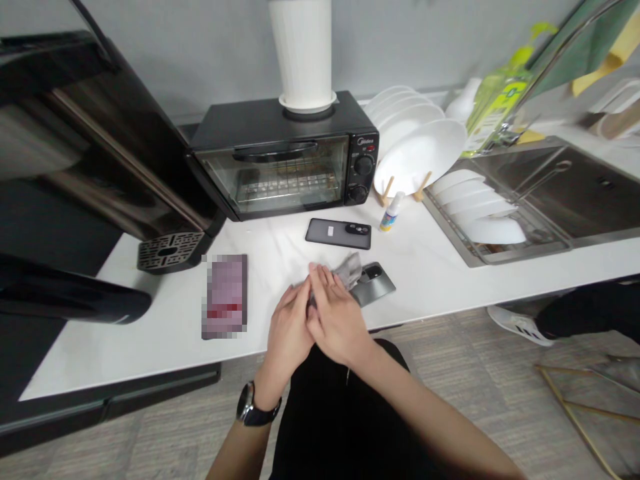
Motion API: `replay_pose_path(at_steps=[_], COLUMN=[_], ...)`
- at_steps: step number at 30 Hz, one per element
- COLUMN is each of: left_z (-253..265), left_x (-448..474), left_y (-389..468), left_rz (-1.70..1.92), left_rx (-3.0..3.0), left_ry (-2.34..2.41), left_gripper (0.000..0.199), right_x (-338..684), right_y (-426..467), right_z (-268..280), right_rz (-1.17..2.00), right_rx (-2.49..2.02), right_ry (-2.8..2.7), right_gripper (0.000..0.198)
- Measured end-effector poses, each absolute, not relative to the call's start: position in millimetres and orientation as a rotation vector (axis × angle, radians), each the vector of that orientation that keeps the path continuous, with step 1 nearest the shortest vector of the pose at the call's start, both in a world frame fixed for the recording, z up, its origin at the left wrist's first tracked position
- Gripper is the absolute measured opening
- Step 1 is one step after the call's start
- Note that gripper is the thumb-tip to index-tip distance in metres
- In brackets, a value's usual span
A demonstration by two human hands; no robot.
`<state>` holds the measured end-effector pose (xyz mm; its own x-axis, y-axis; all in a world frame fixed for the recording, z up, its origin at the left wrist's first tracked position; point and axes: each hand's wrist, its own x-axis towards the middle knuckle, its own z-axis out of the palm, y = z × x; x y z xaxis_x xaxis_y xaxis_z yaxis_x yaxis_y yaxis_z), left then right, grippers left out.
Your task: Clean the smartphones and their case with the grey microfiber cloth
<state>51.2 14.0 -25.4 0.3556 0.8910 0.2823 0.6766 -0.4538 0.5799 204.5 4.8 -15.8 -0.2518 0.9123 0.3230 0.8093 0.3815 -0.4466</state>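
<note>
My left hand (291, 325) and my right hand (338, 321) meet at the counter's front edge, fingers bent inward and touching. A crumpled grey cloth (350, 268) sticks out past my right fingers, and a bit of it shows beyond the left ones. Whatever else lies beneath my palms is hidden. Right beside the cloth, partly covered by it, is a grey phone (379, 285) with its camera side up. Farther back lies a dark phone case or cased phone (339, 233). A small spray bottle (391, 212) stands to its right.
At left on the white counter (270, 250) is a pixelated phone-like object (225, 293), near a black drinks machine (170, 252). Behind stand a toaster oven (285, 173) and racked plates (420, 153). The sink (575, 193) holds bowls. A person's shoe (517, 325) shows below.
</note>
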Motion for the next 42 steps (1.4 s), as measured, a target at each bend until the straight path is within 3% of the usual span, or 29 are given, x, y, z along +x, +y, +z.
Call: replay_pose_path(at_steps=[2,5,13,18,24,30,35,42], left_z=[-27,-25,-17,-18,-23,-17,-15,-20], left_x=[49,48,54,55,50,55,59,55], left_y=[12,11,15,15,11,11,16,11], left_rz=[0.820,0.770,0.720,0.747,0.758,0.710,0.685,0.687], left_rx=[2.294,2.284,2.217,2.205,2.254,2.227,2.212,2.284], left_ry=[1.372,1.394,1.416,1.413,1.421,1.424,1.397,1.398], left_gripper=[0.076,0.091,0.119,0.114,0.088,0.099,0.112,0.093], right_x=[186,190,296,289,192,235,303,215], right_y=[-4,-24,-56,-14,-18,-52,-29,-8], right_z=[-14,-15,-30,-30,-21,-14,-18,-17], right_rz=[0.326,0.354,0.008,-0.037,0.204,0.333,0.097,0.194], right_rx=[-1.394,-1.342,-1.587,-1.707,-1.509,-1.331,-1.583,-1.511], right_ry=[-2.116,-2.103,-2.273,-2.097,-2.157,-2.336,-2.275,-2.183], right_gripper=[0.075,0.077,0.070,0.075,0.068,0.067,0.066,0.066])
